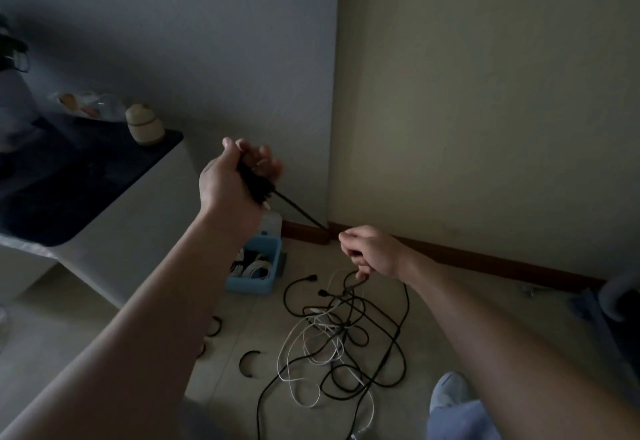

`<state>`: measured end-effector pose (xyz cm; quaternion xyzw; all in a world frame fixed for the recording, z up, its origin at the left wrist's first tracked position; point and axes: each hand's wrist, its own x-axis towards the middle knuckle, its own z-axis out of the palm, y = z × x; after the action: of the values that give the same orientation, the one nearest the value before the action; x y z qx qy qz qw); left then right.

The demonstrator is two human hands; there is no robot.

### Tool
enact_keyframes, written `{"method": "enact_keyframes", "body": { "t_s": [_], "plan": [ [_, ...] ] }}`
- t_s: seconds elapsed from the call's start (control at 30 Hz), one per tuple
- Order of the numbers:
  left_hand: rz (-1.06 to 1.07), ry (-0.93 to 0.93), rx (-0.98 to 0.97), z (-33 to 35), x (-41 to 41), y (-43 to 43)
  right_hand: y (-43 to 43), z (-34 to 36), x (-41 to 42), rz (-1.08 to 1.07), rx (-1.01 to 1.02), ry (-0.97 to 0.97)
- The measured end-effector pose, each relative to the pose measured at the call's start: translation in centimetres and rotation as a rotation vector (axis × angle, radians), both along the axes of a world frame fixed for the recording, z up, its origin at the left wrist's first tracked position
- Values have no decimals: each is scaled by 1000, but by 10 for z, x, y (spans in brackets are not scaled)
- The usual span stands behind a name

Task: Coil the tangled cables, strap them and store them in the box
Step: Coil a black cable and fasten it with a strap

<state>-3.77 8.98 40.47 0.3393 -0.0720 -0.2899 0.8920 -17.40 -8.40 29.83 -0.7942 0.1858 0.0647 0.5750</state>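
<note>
My left hand (239, 176) is raised and grips a bunch of coiled black cable (254, 187). One taut black strand (299, 211) runs down and right from it toward my right hand (370, 252), which pinches the cable with curled fingers. Below lies a tangle of black and white cables (336, 339) on the floor. A blue box (254, 287) stands against the cabinet, with coiled cables inside it. Curved black straps (247, 363) lie on the floor left of the tangle.
A white cabinet with a dark top (86, 183) stands at the left, with a small jar (144, 124) on it. The wall corner and brown skirting board (485, 259) close the back. My shoe (448, 391) shows at lower right.
</note>
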Motion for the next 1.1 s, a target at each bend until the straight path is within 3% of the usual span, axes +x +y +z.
{"method": "enact_keyframes", "body": {
  "t_s": [0.07,0.2,0.33,0.43,0.57,0.67,0.8,0.97,1.1],
  "plan": [
    [116,-109,108,-4,1,-4,7,16,0,59,-97,-86],
    [253,-530,469,-22,2,-8,29,41,1,150,-238,-202],
    [244,-817,777,-48,1,-11,39,56,2,73,-238,-292],
    [144,-902,979,-61,-1,-12,37,60,-1,14,-256,-435],
    [-241,-824,896,-66,-12,-13,27,60,-3,-81,-340,-599],
    [-485,-639,801,-59,-23,-11,18,61,-5,-137,-408,-646],
    [-775,-607,687,-44,-30,-7,16,61,-6,-228,-469,-659],
    [-944,-428,458,-30,-33,1,8,55,-2,-349,-414,-528],
    [-935,-196,264,-29,-34,0,3,46,1,-221,-181,-369]
  ]
}}
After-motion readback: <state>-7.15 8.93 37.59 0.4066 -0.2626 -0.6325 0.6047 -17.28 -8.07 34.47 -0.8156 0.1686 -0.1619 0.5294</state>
